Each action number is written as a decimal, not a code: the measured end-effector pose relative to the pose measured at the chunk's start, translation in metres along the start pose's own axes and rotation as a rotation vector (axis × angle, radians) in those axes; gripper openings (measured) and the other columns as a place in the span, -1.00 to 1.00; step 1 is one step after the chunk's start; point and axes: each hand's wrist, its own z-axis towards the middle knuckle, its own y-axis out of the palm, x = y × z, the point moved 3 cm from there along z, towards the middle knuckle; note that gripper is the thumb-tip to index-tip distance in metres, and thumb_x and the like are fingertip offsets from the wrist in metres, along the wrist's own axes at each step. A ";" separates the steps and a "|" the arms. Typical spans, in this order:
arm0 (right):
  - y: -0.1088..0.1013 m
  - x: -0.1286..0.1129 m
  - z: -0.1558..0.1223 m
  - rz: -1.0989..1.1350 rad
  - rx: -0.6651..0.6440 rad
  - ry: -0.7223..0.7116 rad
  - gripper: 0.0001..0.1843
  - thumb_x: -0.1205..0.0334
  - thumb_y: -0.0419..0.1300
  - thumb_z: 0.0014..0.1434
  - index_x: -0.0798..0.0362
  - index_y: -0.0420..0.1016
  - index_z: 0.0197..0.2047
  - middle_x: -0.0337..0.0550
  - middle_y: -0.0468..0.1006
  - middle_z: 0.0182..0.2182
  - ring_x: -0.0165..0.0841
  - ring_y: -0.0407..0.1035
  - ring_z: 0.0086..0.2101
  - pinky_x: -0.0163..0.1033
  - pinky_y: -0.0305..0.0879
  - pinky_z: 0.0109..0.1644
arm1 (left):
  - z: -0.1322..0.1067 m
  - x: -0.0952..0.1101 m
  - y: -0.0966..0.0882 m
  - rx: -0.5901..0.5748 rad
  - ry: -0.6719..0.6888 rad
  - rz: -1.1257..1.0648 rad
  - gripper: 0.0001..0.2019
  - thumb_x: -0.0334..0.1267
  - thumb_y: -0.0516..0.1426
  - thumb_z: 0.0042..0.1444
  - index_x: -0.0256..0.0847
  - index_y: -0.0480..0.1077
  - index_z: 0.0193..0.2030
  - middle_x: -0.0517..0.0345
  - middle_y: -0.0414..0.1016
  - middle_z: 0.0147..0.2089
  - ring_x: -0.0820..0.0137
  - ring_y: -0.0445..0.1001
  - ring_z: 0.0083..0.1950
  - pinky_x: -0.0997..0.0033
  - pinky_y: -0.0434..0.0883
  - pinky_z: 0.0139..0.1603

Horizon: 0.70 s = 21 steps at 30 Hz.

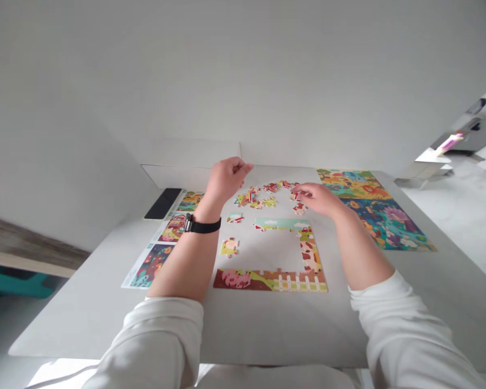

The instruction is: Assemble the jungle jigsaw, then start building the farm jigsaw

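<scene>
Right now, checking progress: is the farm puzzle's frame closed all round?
No, the farm puzzle has bottom, right and part of top only; its left side is open.

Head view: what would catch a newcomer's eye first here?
Probably the half-built puzzle frame in the middle of the white table, its centre bare. Beyond it, the left hand and right hand hover over the loose pieces. Two finished puzzles lie at the right.
</scene>
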 end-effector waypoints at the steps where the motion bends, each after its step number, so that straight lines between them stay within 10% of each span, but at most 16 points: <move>1: 0.001 -0.001 0.009 -0.009 -0.019 0.004 -0.64 0.30 0.20 0.38 -0.07 0.72 0.14 -0.11 0.75 0.09 -0.22 0.66 -0.05 -0.16 0.54 0.12 | 0.002 -0.008 0.002 -0.019 -0.004 0.009 -0.70 0.01 0.17 0.36 -0.17 0.53 -0.25 0.21 0.51 -0.52 0.40 0.48 -0.47 0.45 0.35 -0.39; 11: 0.010 -0.008 0.060 -0.128 0.000 -0.222 -0.65 0.30 0.18 0.39 -0.07 0.72 0.12 -0.10 0.73 0.09 -0.17 0.60 0.06 -0.08 0.48 0.21 | 0.007 -0.073 0.010 -0.303 0.027 0.280 -0.66 -0.33 0.09 0.29 -0.11 0.63 0.08 0.09 0.75 -0.10 0.30 0.68 -0.07 0.38 0.52 -0.02; 21: 0.085 0.014 0.055 -0.279 -0.220 -0.281 -0.62 0.35 0.22 0.39 -0.04 0.68 0.20 -0.03 0.67 0.20 -0.11 0.50 0.21 0.07 0.32 0.40 | -0.009 -0.111 0.044 -0.493 0.027 0.506 -0.39 -0.28 0.27 0.22 -0.11 0.39 0.43 -0.06 0.51 0.43 0.10 0.50 0.42 0.17 0.39 0.45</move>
